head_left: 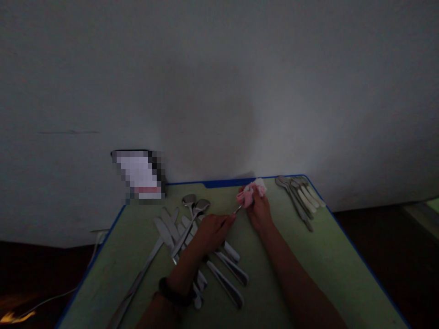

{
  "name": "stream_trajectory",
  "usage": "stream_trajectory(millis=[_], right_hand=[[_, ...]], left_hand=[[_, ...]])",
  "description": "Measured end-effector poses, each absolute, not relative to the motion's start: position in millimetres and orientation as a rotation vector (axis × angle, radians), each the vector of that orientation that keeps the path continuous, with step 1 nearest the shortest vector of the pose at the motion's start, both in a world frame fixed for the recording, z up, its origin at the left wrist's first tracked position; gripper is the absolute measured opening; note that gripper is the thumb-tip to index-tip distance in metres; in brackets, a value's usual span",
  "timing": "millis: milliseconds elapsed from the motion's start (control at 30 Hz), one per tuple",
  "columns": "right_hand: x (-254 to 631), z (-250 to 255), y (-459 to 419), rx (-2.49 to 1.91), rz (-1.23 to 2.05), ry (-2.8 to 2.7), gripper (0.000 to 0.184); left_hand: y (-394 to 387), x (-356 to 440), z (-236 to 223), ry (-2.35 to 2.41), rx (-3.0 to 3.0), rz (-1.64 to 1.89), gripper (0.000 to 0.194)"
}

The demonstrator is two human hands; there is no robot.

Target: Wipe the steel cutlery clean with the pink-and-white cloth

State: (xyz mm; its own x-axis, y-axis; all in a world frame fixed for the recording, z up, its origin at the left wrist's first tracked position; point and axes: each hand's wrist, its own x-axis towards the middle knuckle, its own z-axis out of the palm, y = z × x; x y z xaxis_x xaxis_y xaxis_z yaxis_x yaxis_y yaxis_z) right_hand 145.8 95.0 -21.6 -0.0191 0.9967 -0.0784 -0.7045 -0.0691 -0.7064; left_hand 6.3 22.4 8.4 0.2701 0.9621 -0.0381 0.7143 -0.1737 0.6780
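The left hand (214, 228) has its fingers closed around one end of a slim metal utensil (238, 209). The right hand (259, 209) grips a crumpled pink and white cloth (252, 193), which covers the utensil's other end, so its type cannot be told. Both hands are over the far half of a pale green table (284, 283) with blue edging, the cloth near the middle of the far edge.

A dark bracelet (174, 292) circles the left wrist. Under and around the left forearm, left of the table's centre, lies a loose, overlapping pile of silver table knives (224, 283); the hand and forearm hide part of it. Two spoons (189, 200) lie with their bowls toward the far edge, one handle crossing the knives. Long metal handles (132, 290) slant from the pile toward the near left.

Right of the right hand, by the far right corner, more cutlery (295, 198) is fanned out, some pieces all metal, others with cream handles.

At the far left corner stands a dark-framed device (137, 171), its screen pixelated. Behind the far edge rises a plain grey wall (212, 100). A thin white cable (51, 299) runs beyond the left edge.
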Motion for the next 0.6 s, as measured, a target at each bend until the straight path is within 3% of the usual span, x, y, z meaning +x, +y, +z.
stream_trajectory(millis=[267, 600], right_hand=[[151, -15, 96, -0.51, 1.796, -0.467, 0.021], [161, -6, 97, -0.403, 1.772, -0.253, 0.014]], left_hand=[[22, 3, 5, 1.439, 1.725, 0.717, 0.045], [24, 2, -3, 1.442, 1.592, 0.832, 0.044]])
